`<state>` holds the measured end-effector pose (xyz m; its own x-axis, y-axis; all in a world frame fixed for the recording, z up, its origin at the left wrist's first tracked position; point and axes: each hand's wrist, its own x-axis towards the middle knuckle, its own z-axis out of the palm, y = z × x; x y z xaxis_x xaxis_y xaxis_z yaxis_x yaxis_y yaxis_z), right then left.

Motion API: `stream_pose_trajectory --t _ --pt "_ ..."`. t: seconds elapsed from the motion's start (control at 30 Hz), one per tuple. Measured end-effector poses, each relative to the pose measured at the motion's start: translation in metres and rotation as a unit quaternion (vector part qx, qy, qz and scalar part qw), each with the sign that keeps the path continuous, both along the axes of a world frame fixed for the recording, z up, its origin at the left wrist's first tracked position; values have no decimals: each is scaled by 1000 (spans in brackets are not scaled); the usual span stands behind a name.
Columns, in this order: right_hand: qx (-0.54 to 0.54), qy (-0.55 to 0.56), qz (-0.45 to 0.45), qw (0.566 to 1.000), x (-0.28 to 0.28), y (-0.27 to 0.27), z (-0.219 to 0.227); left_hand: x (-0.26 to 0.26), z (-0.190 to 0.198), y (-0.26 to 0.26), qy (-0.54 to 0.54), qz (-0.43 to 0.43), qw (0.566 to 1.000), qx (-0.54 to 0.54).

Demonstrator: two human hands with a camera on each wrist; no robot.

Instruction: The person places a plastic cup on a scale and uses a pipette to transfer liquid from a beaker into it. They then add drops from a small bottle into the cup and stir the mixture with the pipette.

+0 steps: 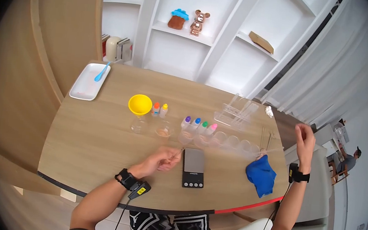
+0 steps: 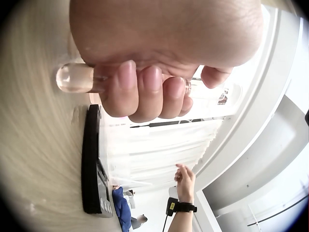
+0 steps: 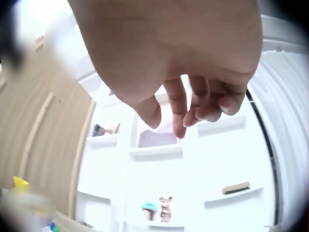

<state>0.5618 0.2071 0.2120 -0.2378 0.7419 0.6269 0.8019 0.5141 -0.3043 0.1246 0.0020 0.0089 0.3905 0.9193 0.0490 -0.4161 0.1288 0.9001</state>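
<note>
The head view shows the person's left hand [image 1: 165, 159] with its fingers curled round one clear tube [image 2: 76, 78], the rounded end poking out past the fingers in the left wrist view. From where I stand, that hand is over the table [image 1: 98, 150], just beside one black scale [image 1: 194, 168], at its 9 to 10 o'clock. The right hand [image 1: 305, 140] is raised beyond the right-hand edge, its fingers loosely bent, thumb apart from them, gripping nothing.

Going outward from the scale, four capped bottles [image 1: 196, 122] (purple, blue, green, pink) stand at 12 o'clock, and two more, orange and yellow [image 1: 163, 111], at 11. A row of clear cups [image 1: 218, 139] runs from 12 towards 2 o'clock; they overlap, so I can't count them surely. One clear beaker [image 1: 164, 131] and one yellow bowl [image 1: 140, 104] sit towards 11 and 10 to 11. At 1 o'clock is one clear rack [image 1: 229, 119] with several tubes.

One blue cloth [image 1: 261, 176] lies at 3 o'clock, close to the red-trimmed edge, with a gap between it and the scale. One white tray [image 1: 88, 87] with a blue spoon [image 1: 101, 73] is at 10 o'clock, near the far left corner.

The scale's face carries lettering too small to read; so does the yellow label [image 1: 141, 191] at the left wrist.
</note>
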Motion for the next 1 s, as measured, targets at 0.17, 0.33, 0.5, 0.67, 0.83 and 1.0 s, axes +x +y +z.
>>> stream_pose_trajectory --t 0.17,0.33,0.5,0.67,0.83,1.0 --pt "-219 89 -27 971 71 5 -59 0 -1 0 -4 11 1000 8" --pt "-337 206 30 918 65 2 -84 1 7 -3 15 35 999 -5" --pt "-309 208 105 922 58 5 -92 2 7 -3 25 54 998 -6" --pt "-275 215 109 931 59 0 -84 2 7 -3 16 56 998 -14" --pt "-142 269 78 950 55 -17 -31 2 4 -2 -2 52 999 -8" --pt "-49 355 204 911 -6 -43 10 5 7 -3 -10 64 998 2"
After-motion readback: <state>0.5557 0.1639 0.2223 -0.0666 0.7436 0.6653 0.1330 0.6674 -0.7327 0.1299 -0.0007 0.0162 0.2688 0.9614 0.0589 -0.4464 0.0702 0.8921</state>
